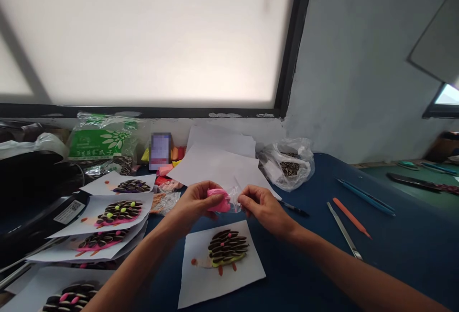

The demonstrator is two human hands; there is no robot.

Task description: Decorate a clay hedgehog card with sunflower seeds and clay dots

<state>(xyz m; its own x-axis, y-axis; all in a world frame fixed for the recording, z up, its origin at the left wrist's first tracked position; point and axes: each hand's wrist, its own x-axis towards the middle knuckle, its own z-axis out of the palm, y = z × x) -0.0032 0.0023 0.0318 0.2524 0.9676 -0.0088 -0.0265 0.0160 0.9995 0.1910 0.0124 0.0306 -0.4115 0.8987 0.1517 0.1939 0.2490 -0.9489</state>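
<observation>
Left hand [191, 203] pinching pink clay [224, 204], right hand [264, 209] pinching clear wrapper [234, 198], forearms [145, 257] converging

A bright, dark-framed window [150, 34] and grey wall [358, 63] stand behind a blue tabletop [412, 235].

The worktop [287, 273] is dark blue. At its near middle lies a white card [191, 288] bearing a seed hedgehog. To the right lie a silver blade [344, 230], an orange tool [351, 217] and blue tweezers [366, 197], well apart from the card. Further back are a pen [296, 208], blank paper [218, 161] and a clear seed bag [289, 166]; more hedgehog cards [71, 221] overlap at left.
</observation>
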